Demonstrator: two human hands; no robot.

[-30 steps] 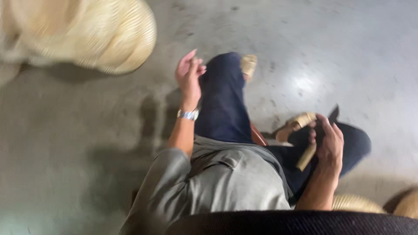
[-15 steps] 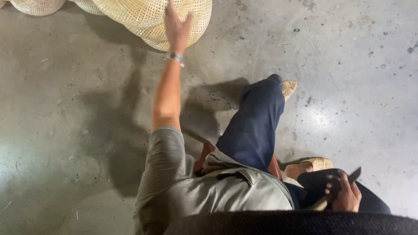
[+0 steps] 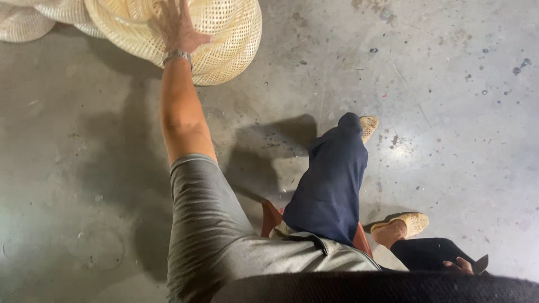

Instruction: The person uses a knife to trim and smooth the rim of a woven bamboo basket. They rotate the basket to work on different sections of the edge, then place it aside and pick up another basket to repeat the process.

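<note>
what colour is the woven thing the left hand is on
Pale straw yellow, an open lattice weave, on the woven basket under the left hand; head view.

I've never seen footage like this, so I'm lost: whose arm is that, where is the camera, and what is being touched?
The camera sits on a person's head and looks down, so you see their own body from above. They appear seated, with grey shirt, dark blue trousers and woven tan shoes. Their left hand reaches out and rests flat on a pale yellow woven cane basket lying on the grey concrete floor; more woven pieces lie beside it. The right hand is low by the knee, its fingers around a dark object too hidden to identify.
</note>
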